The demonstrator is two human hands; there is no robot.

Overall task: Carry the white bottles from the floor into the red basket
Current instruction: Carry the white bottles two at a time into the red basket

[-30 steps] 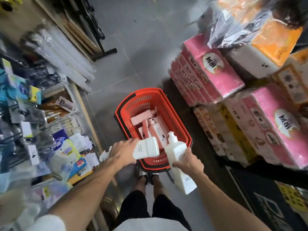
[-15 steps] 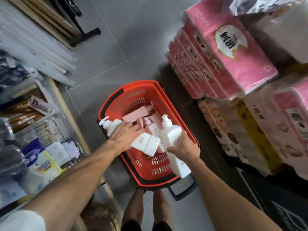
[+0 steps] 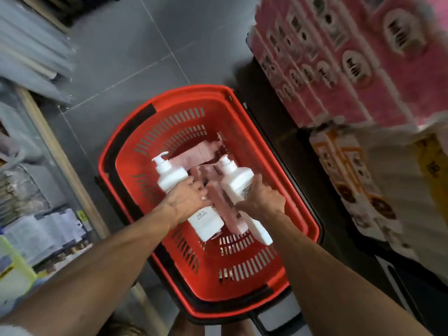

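Observation:
A red basket [image 3: 257, 122] stands on the grey floor in front of me. Both of my hands reach down inside it. My left hand [image 3: 186, 200] grips a white pump bottle [image 3: 169, 177] around its middle, pump end pointing away from me. My right hand [image 3: 260, 202] grips a second white pump bottle [image 3: 238, 180] the same way, a little to the right. Several pink bottles [image 3: 201, 154] lie in the basket under and between the two white ones. Each white bottle's lower end shows past my hand, near the basket's bottom.
Pink packs of tissue [image 3: 339, 57] are stacked high on the right, with orange and white packs [image 3: 363, 178] below them. Shelves of packaged goods [image 3: 36, 226] line the left. Grey floor tiles [image 3: 157, 44] lie beyond the basket. My legs show below the basket.
Both hands have moved down from above the basket rim into the basket, taking the two white bottles with them. My head has leaned closer over the basket.

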